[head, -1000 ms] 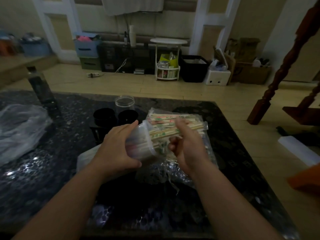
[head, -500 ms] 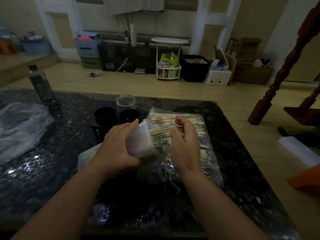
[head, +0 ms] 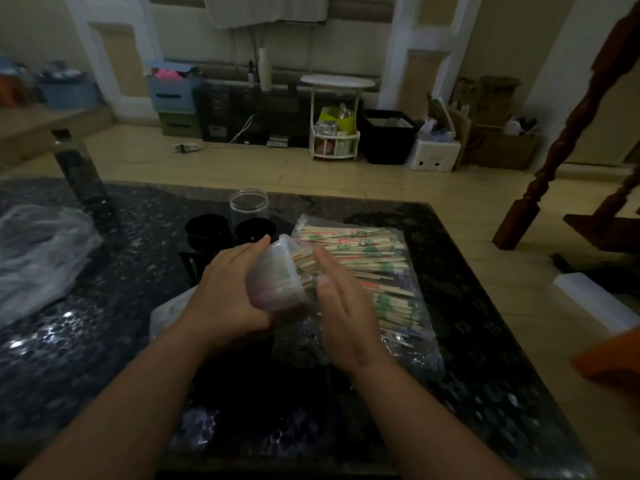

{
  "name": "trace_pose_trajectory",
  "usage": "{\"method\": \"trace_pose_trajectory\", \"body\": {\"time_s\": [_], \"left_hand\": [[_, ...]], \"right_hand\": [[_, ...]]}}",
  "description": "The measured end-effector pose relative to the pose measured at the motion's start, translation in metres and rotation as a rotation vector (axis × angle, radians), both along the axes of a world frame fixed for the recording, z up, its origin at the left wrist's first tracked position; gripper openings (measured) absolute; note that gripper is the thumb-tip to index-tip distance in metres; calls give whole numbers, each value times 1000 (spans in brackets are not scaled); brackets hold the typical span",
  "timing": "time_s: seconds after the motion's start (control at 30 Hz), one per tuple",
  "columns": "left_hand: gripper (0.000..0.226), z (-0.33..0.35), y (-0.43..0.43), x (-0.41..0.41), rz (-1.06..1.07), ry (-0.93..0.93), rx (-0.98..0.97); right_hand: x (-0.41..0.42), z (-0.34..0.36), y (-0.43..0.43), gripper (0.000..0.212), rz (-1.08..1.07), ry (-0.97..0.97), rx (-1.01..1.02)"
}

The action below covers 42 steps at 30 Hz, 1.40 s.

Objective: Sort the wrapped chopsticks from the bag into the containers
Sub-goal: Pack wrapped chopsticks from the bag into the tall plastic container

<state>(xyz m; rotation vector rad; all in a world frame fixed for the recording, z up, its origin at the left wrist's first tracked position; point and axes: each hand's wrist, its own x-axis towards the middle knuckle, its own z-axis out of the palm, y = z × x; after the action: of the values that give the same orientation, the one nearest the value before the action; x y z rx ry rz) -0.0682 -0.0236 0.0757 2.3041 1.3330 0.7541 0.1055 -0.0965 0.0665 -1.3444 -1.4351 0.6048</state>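
Note:
My left hand (head: 225, 292) grips a translucent plastic container (head: 277, 275), tipped on its side with its mouth facing right, above the dark table. Wrapped chopsticks (head: 303, 266) stick out of its mouth. My right hand (head: 341, 306) is flat with straight fingers, its palm against the protruding chopstick ends. Behind and to the right lies the clear bag (head: 398, 341) with many wrapped chopsticks (head: 367, 258) spread on it. A clear jar (head: 248, 207) and two black cups (head: 206, 230) (head: 254, 230) stand just beyond my hands.
The dark speckled table (head: 104, 341) carries a crumpled clear plastic sheet (head: 38, 251) at the left and a dark bottle (head: 78, 168) behind it. A white object (head: 595, 306) and a wooden stair post (head: 561, 143) lie off the table's right edge.
My right hand let go of the bundle it pinched and flattened against the chopstick ends, which now sit deeper in the container. My left hand kept its grip.

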Motion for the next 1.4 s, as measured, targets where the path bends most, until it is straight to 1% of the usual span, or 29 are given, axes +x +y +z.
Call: {"method": "trace_pose_trajectory", "body": {"time_s": [0.07, 0.1, 0.17, 0.23, 0.3, 0.33, 0.37, 0.4, 0.43, 0.5, 0.57, 0.63, 0.7, 0.77, 1.03, 1.1, 1.17, 1.23, 1.33, 1.37, 1.4], "left_hand": [[125, 1, -1, 1, -2, -7, 2], [124, 1, -1, 1, -5, -8, -2], [122, -1, 1, 0, -12, 0, 3], [121, -3, 3, -1, -14, 5, 1], [125, -2, 3, -2, -13, -1, -15], [127, -1, 3, -2, -13, -7, -19], [128, 1, 3, -2, -13, -13, -20], [128, 2, 2, -1, -13, -16, -19], [129, 2, 2, -1, -14, -15, -14], [129, 2, 2, -2, -13, -8, -7], [129, 2, 1, -2, -11, -7, -10], [129, 2, 0, -1, -11, -13, -16], [128, 2, 0, -1, -13, -14, -17], [129, 3, 1, -1, -9, -12, -14], [128, 2, 3, -4, 6, -38, -4], [128, 2, 2, -3, 3, -38, -12], [128, 2, 1, -2, 3, -36, -10], [128, 2, 1, -2, 4, -29, -7], [129, 2, 1, -3, 4, -23, -8], [129, 2, 2, -3, 4, -22, -9], [129, 2, 2, -3, 5, -23, -10]], "right_hand": [[1, -1, 2, 63, 131, -81, -83], [4, 0, 4, 61, 173, -87, -111], [13, 3, 8, 58, 232, -4, -131], [20, 5, 9, 57, 209, 131, -128], [25, 7, 11, 52, 80, 227, -104], [28, 9, 12, 46, -12, 196, -96], [33, 10, 14, 38, -96, 110, -103], [38, 9, 16, 30, -147, 15, -143], [43, 8, 17, 28, -157, -59, -210], [52, 6, 19, 36, -138, -127, -366], [56, 5, 18, 40, -127, -165, -455], [59, 5, 17, 35, -110, -241, -496], [61, 6, 16, 24, -65, -354, -534], [60, 5, 16, 21, -6, -459, -588], [51, 1, 11, 27, 159, -694, -790], [50, -8, 11, 31, 203, -790, -842], [51, -21, 13, 34, 185, -856, -862], [55, -33, 14, 43, 104, -833, -858], [61, -41, 16, 71, 36, -769, -920], [62, -43, 16, 76, 16, -751, -931], [62, -44, 17, 76, -11, -753, -919]]}}
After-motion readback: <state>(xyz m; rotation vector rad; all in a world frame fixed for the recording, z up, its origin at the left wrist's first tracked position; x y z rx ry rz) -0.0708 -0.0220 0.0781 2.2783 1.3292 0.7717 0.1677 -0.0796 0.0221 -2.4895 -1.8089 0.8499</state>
